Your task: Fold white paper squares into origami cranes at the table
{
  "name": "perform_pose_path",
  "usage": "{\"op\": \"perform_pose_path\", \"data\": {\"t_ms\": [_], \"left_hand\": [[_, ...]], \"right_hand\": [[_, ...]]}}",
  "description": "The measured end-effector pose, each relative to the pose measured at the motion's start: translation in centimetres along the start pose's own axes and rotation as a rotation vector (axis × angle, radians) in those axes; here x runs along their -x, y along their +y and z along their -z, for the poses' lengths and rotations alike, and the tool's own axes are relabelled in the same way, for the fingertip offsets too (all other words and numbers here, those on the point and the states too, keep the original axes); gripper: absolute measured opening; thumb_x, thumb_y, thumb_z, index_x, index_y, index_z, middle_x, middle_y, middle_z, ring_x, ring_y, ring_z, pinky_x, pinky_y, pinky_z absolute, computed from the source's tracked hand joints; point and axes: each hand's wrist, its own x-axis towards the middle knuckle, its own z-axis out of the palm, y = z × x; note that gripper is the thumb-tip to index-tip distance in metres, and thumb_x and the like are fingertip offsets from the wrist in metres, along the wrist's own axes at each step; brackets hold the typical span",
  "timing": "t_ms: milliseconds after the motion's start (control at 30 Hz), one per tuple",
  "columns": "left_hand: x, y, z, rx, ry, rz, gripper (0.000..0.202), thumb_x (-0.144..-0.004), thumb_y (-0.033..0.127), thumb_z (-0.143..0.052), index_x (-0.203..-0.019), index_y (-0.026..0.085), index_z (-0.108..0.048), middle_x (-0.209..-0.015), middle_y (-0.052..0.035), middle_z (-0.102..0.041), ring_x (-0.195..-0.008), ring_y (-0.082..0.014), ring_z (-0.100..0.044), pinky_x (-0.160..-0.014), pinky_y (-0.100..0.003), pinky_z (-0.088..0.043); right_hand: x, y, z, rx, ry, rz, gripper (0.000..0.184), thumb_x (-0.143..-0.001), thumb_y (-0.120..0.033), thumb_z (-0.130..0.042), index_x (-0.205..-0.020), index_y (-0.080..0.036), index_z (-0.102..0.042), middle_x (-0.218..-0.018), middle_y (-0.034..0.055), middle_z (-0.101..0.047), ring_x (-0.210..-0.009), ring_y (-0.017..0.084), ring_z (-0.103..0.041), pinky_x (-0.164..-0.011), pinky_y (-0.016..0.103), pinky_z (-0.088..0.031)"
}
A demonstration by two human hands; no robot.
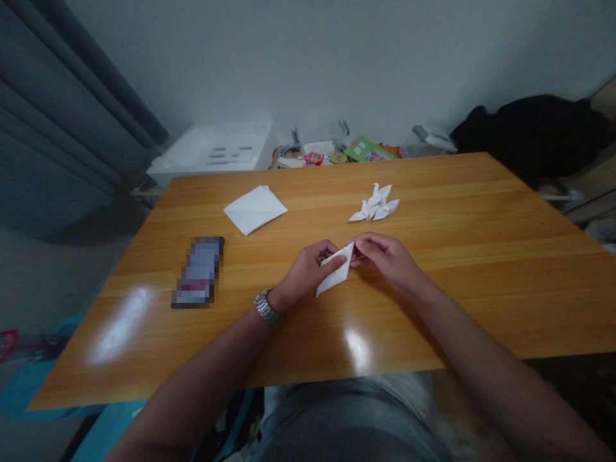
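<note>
Both hands meet over the middle of a wooden table (481, 256). My left hand (308, 273), with a metal watch on its wrist, pinches a small folded white paper (335, 274) along its left side. My right hand (385, 256) is closed on the paper's upper tip. The paper is a narrow pointed shape held just above the tabletop. A small pile of folded white paper figures (375, 204) lies just beyond my right hand. A stack of flat white paper sheets (255, 209) lies farther left.
A dark phone (199, 272) lies on the table left of my hands. Behind the table are a white plastic box (216, 151), small colourful items (337, 154) and a black bag (534, 131). A grey curtain (58, 122) hangs on the left.
</note>
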Motion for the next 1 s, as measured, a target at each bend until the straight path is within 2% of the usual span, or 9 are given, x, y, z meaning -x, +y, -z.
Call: {"op": "perform_pose_path", "data": {"t_ms": [167, 400, 700, 900, 1000], "left_hand": [[0.06, 0.38, 0.06, -0.037, -0.011, -0.011, 0.036, -0.093, 0.052, -0.064, -0.093, 0.016, -0.065, -0.09, -0.0038, -0.07, -0.079, -0.0146, -0.061, -0.069, -0.024, -0.046], [0.01, 0.4, 0.22, -0.066, -0.015, -0.015, 0.034, -0.093, 0.05, -0.064, -0.092, 0.016, -0.065, -0.088, -0.0025, -0.069, -0.076, -0.0132, -0.059, -0.067, -0.023, -0.044], [0.04, 0.47, 0.22, -0.018, -0.028, -0.003, 0.035, -0.093, 0.05, -0.064, -0.091, 0.015, -0.064, -0.087, -0.0031, -0.067, -0.075, -0.0135, -0.058, -0.066, -0.023, -0.044], [0.05, 0.38, 0.28, -0.061, -0.03, -0.014, 0.036, -0.093, 0.051, -0.063, -0.091, 0.016, -0.065, -0.088, -0.0032, -0.069, -0.077, -0.0141, -0.059, -0.067, -0.024, -0.044], [0.02, 0.39, 0.33, -0.079, -0.038, -0.02, 0.035, -0.094, 0.051, -0.063, -0.091, 0.016, -0.065, -0.088, -0.0029, -0.069, -0.078, -0.0141, -0.059, -0.068, -0.024, -0.043]], "right_hand": [[-0.01, -0.15, -0.14, 0.07, 0.01, 0.03, 0.031, -0.079, -0.05, -0.08, -0.088, -0.021, -0.071, -0.082, 0.0029, -0.072, -0.071, 0.017, -0.069, -0.073, 0.033, -0.061], [-0.06, -0.21, -0.11, 0.191, 0.04, 0.083, 0.035, -0.085, -0.054, -0.073, -0.081, -0.02, -0.071, -0.073, 0.0031, -0.07, -0.066, 0.017, -0.067, -0.068, 0.032, -0.06], [-0.13, 0.07, -0.08, 0.108, 0.018, 0.016, 0.042, -0.085, -0.064, -0.068, -0.083, -0.022, -0.07, -0.08, 0.0049, -0.071, -0.074, 0.02, -0.068, -0.071, 0.036, -0.062], [-0.03, -0.25, -0.06, 0.181, -0.015, 0.094, 0.035, -0.082, -0.055, -0.076, -0.084, -0.021, -0.069, -0.08, 0.0032, -0.071, -0.072, 0.018, -0.067, -0.071, 0.032, -0.058], [-0.06, -0.25, 0.14, 0.271, -0.013, 0.124, 0.033, -0.084, -0.053, -0.074, -0.083, -0.021, -0.07, -0.076, 0.0024, -0.071, -0.07, 0.017, -0.066, -0.068, 0.03, -0.056]]}}
